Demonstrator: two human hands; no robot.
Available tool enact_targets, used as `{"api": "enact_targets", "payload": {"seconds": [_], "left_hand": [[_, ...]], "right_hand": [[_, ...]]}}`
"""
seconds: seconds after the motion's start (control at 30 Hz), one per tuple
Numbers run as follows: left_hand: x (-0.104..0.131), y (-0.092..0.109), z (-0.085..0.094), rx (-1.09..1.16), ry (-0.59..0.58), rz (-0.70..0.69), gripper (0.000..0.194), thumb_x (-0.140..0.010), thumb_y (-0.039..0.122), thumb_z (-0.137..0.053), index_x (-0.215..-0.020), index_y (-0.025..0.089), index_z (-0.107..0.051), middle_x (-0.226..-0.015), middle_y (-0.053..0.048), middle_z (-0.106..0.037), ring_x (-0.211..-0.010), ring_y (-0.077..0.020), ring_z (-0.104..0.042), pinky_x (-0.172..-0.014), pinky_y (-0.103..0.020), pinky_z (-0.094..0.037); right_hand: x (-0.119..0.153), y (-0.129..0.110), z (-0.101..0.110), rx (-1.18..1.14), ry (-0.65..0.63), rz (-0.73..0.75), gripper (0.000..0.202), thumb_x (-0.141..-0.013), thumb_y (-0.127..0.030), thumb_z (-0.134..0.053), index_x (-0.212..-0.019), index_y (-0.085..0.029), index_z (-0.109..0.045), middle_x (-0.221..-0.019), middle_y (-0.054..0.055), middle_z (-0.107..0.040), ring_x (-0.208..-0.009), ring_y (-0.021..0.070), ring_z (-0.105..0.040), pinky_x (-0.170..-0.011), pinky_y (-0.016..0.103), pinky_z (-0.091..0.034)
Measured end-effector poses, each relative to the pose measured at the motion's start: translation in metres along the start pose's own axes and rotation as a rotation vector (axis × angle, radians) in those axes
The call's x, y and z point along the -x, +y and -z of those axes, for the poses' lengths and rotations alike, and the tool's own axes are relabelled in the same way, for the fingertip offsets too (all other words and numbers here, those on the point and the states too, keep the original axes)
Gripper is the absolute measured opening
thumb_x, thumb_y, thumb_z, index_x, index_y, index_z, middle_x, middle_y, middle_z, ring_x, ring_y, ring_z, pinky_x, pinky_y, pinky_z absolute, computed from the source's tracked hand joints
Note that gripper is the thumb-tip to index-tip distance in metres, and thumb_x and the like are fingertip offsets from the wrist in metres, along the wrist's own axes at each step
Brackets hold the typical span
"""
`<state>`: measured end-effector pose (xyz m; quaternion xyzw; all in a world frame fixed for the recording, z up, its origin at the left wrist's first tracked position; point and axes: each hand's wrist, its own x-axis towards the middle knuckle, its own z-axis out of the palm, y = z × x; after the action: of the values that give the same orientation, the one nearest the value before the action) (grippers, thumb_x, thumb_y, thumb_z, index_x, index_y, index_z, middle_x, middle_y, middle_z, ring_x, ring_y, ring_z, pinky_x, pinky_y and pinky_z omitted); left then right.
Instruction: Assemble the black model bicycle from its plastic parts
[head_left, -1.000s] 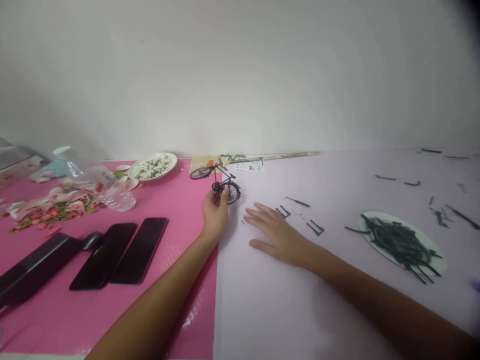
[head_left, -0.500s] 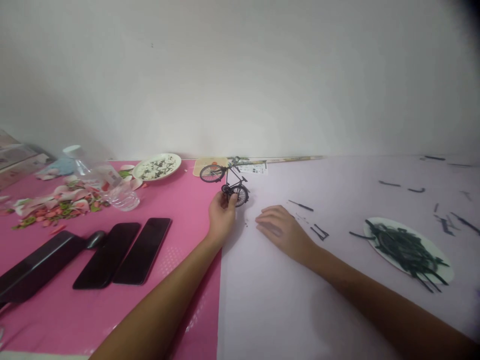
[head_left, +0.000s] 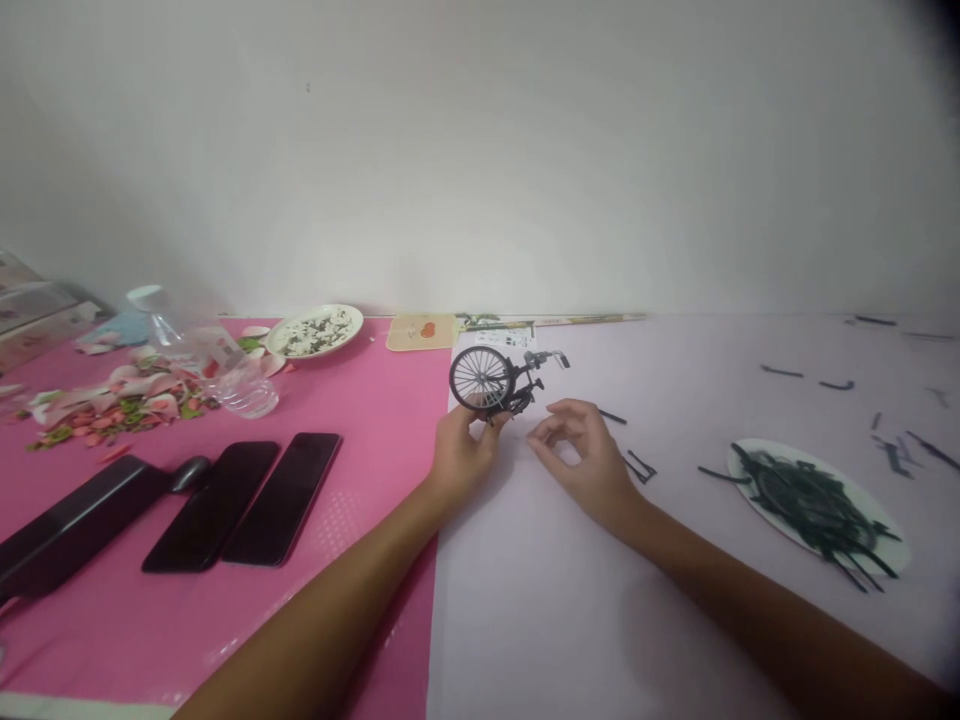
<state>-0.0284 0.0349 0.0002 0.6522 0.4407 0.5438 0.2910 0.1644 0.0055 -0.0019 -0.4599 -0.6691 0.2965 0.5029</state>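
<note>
A small black model bicycle (head_left: 483, 379) is held up near the middle, one spoked wheel facing me and its handlebar pointing right. My left hand (head_left: 463, 455) grips it from below, with thumb and fingers at its lower part. Just to the right, my right hand (head_left: 581, 450) is raised over the pale sheet, thumb and fingertips curled together; whatever they pinch, if anything, is too small to make out. Beyond that hand lie a thin dark tool (head_left: 613, 416), partly covered, and a small black forked part (head_left: 640, 467).
On the right, a white plate (head_left: 896, 548) holds dark parts, with loose pieces around it. To the left are two phones (head_left: 283, 500), a black object (head_left: 82, 525), a plastic bottle (head_left: 225, 365), petals (head_left: 150, 395) and a plate of bits (head_left: 352, 320).
The bicycle has turned in my left hand, which moved slightly right; a wheel now faces me and the handlebar points right. My right hand has curled its fingers and thumb together.
</note>
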Motion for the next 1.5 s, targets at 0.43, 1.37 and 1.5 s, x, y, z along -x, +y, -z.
{"api": "enact_targets", "payload": {"seconds": [0.43,1.37,1.5], "left_hand": [[0.005,0.001,-0.002,-0.015,-0.084,-0.076,0.013,-0.094,0.021,-0.066,-0.102,0.021,-0.077,-0.111,-0.009,-0.080,-0.105,-0.0265,-0.073,-0.097,-0.038,-0.054],[0.004,0.000,-0.004,0.067,-0.085,-0.004,0.015,-0.094,0.024,-0.067,-0.105,0.021,-0.077,-0.112,-0.010,-0.080,-0.103,-0.0263,-0.075,-0.095,-0.038,-0.056],[0.004,-0.001,-0.005,0.073,-0.079,-0.006,0.015,-0.094,0.023,-0.066,-0.105,0.021,-0.077,-0.113,-0.010,-0.080,-0.103,-0.0258,-0.075,-0.095,-0.037,-0.056]], "right_hand": [[-0.002,0.002,-0.001,-0.130,0.037,-0.045,0.045,-0.094,-0.038,-0.071,-0.126,-0.031,-0.039,-0.095,0.000,-0.063,-0.092,0.0208,-0.065,-0.090,0.043,-0.054],[-0.005,-0.010,-0.002,-0.565,0.192,-0.522,0.077,-0.069,-0.041,-0.094,-0.125,-0.028,-0.042,-0.093,0.001,-0.074,-0.091,0.0238,-0.074,-0.074,0.034,-0.054],[-0.004,-0.011,-0.003,-0.578,0.158,-0.530,0.078,-0.067,-0.041,-0.096,-0.123,-0.028,-0.043,-0.090,0.001,-0.074,-0.088,0.0228,-0.073,-0.073,0.033,-0.053]]}}
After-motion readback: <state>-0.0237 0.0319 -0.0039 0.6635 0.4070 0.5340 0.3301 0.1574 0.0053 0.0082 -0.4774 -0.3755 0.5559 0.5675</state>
